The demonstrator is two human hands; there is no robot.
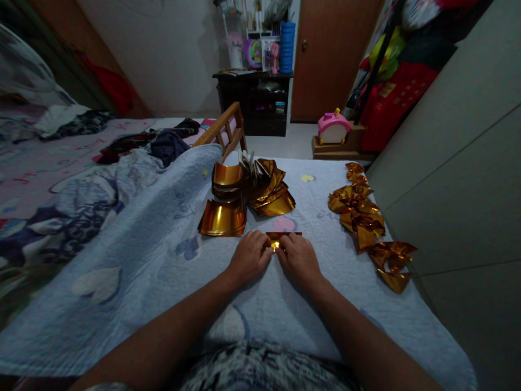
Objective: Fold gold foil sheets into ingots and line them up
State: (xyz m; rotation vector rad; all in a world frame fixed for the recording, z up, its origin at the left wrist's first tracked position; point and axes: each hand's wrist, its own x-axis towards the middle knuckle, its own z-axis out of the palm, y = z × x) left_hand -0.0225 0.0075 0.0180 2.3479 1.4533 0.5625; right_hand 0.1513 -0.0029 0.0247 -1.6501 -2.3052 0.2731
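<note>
The room is dim, with a cool bluish cast. Light falls from above, striking bright glare off the gold foil sheets (pixel 223 218) and a sharp glint on the folded foil strip (pixel 284 235). Forearms and the picture's bottom lie in shadow. Wide-angle distortion bends the edges; the left margin blurs.

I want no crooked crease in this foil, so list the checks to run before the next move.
1. Both hands on the piece: ok; the left hand and right hand touch the gold foil strip.
2. Strip lying on the quilt: ok.
3. Edges aligned: cannot tell; the hands cover the near edge.
4. Foil sheet stack clear of the hands: ok; it lies beyond the left hand.
5. Folded gold pieces out of the way: ok; off to the right.
</note>
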